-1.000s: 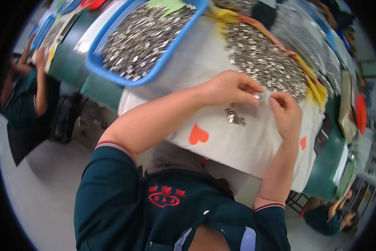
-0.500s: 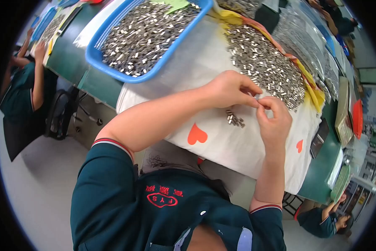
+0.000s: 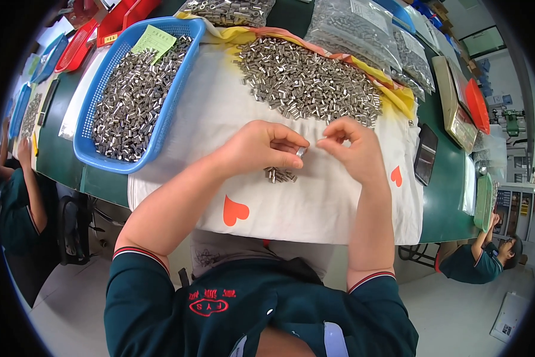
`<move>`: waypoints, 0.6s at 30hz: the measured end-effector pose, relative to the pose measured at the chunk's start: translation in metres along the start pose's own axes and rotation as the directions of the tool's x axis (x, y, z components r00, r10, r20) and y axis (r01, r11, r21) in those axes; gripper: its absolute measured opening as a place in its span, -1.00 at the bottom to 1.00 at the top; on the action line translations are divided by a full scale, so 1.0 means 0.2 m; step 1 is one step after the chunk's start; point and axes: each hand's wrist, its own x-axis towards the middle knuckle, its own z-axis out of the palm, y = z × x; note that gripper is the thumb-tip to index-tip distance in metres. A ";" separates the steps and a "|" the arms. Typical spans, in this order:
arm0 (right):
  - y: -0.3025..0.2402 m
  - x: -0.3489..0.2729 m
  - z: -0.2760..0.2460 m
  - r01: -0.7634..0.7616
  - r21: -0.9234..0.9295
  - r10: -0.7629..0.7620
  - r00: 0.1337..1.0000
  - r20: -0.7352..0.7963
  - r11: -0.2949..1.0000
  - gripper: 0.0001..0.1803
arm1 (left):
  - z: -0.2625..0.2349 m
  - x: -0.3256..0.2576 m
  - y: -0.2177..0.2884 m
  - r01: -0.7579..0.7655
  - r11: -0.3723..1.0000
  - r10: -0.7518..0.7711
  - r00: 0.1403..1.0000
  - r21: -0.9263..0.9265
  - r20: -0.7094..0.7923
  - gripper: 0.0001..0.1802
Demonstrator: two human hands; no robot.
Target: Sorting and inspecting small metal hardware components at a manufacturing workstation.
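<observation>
My left hand (image 3: pixel 261 146) is closed in a pinch above the white cloth (image 3: pixel 333 211). A small shiny metal cylinder (image 3: pixel 301 152) shows between its thumb and fingertips. Just to its right, a short gap away, hovers my right hand (image 3: pixel 355 150). Its thumb and fingers are curled together, and whatever may be in them is hidden. Below my left fingertips lies a small cluster of metal cylinders (image 3: pixel 279 175). A broad heap of similar cylinders (image 3: pixel 309 77) spreads across the cloth beyond both hands.
On the left, a blue plastic basket (image 3: pixel 84 134) holds many cylinders and a green paper slip (image 3: pixel 153 43). Clear bags of parts (image 3: pixel 357 30) lie at the back. A dark phone (image 3: pixel 426 154) rests on the green table (image 3: pixel 413 229) at right. Co-workers sit at both sides.
My hands, touching at the fingertips before, are now apart, and the metal cylinder shows in the left one. The whole view has turned, with the basket appearing farther left.
</observation>
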 end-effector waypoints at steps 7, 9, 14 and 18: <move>0.12 0.06 0.04 -0.178 -0.296 0.089 0.952 -0.292 0.938 -0.89 | 0.00 0.01 0.00 0.007 1.000 -0.007 1.000 -0.022 0.027 -0.66; 0.12 0.07 0.06 -0.199 -0.373 0.078 0.946 -0.315 0.906 -0.90 | 0.00 0.01 0.02 0.005 0.999 -0.004 1.000 -0.033 0.011 -0.66; 0.09 0.06 0.06 -0.220 -0.507 0.088 0.958 -0.271 0.834 -0.91 | 0.00 0.02 0.01 -0.006 0.999 0.007 1.000 -0.054 0.011 -0.67; 0.11 0.03 0.07 -0.135 -0.565 -0.012 0.969 -0.249 0.814 -0.92 | 0.00 0.02 -0.01 0.015 0.994 -0.020 0.999 -0.104 -0.040 -0.66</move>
